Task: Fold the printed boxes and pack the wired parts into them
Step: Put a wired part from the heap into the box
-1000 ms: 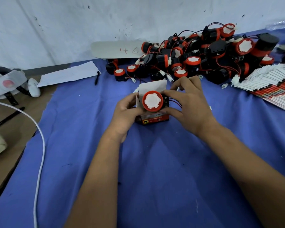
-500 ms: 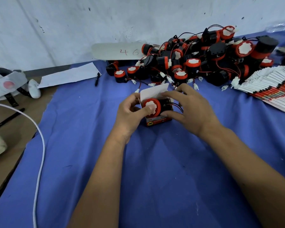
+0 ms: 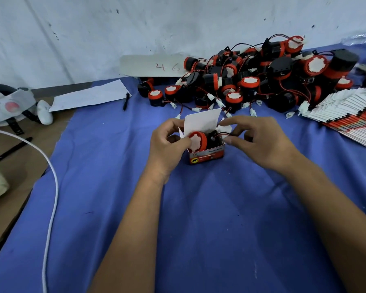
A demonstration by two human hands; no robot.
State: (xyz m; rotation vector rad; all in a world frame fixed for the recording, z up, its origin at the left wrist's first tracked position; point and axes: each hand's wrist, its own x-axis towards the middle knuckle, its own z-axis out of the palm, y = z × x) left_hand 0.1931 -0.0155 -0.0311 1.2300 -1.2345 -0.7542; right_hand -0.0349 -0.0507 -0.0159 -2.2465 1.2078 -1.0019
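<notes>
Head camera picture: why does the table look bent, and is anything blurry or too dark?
Head view: wide-angle lens bows the blue cloth table and stretches the forearms; light is soft and even, shadows faint; the small red printed cardboard box carries unreadable print; no glare.

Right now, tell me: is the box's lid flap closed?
No: the white flap of the box stands upright, with the part showing inside.

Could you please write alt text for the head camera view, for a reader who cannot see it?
Two bare hands, left hand and right hand, seat a red-capped wired part in an open printed box on a blue cloth. Behind lie a pile of similar parts and a fanned stack of flat boxes.
</notes>
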